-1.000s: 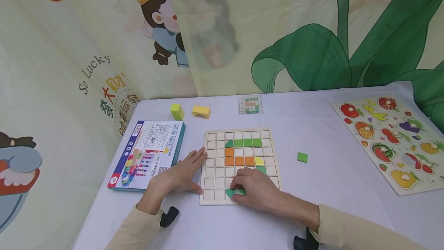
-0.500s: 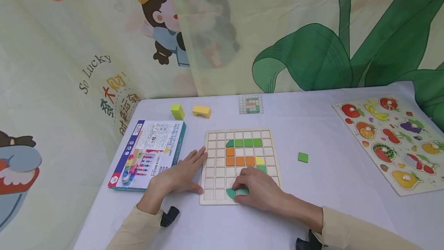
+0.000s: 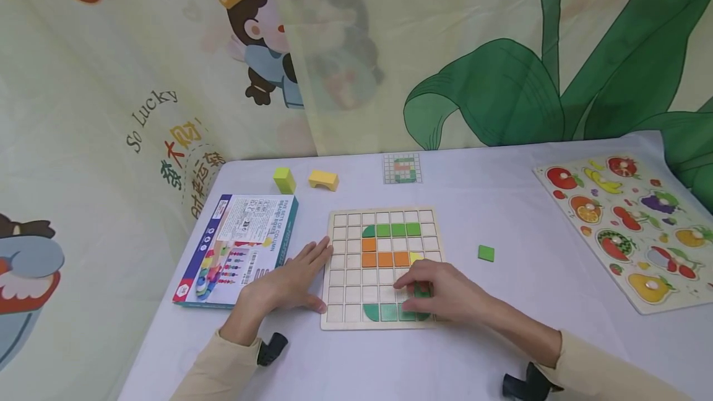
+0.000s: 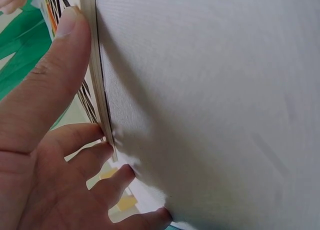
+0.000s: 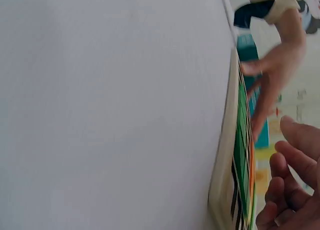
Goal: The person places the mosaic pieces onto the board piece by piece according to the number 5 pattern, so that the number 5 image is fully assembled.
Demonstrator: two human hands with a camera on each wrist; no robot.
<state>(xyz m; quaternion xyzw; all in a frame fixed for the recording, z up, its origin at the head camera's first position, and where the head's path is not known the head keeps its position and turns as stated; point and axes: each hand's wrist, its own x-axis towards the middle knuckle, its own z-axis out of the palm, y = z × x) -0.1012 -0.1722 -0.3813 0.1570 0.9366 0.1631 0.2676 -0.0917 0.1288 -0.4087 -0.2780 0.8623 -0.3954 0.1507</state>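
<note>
A wooden grid board [image 3: 353, 294] lies on the white-covered table, with coloured tiles in some cells. Along its bottom row run a green quarter-round tile [image 3: 370, 312] and teal square tiles [image 3: 388, 312]; the hand partly covers those at the right. Orange tiles [image 3: 385, 259] and a row of green tiles [image 3: 398, 229] sit higher up. My left hand [image 3: 284, 283] has its fingers straight, with fingertips and thumb at the board's left edge. Over the lower right cells hovers my right hand [image 3: 445, 293], thumb and fingers apart, nothing between them in the right wrist view.
A loose green tile [image 3: 486, 254] lies right of the board. A patterned grid card [image 3: 403, 168] is at the back. Left are a boxed toy [image 3: 239, 246], a green block [image 3: 285, 179] and a yellow arch block [image 3: 324, 179]. A fruit puzzle board [image 3: 629, 228] lies far right.
My right hand has moved right from the bottom-row tiles, uncovering more of them, and its fingers have spread from the tiles. The left hand stays in place.
</note>
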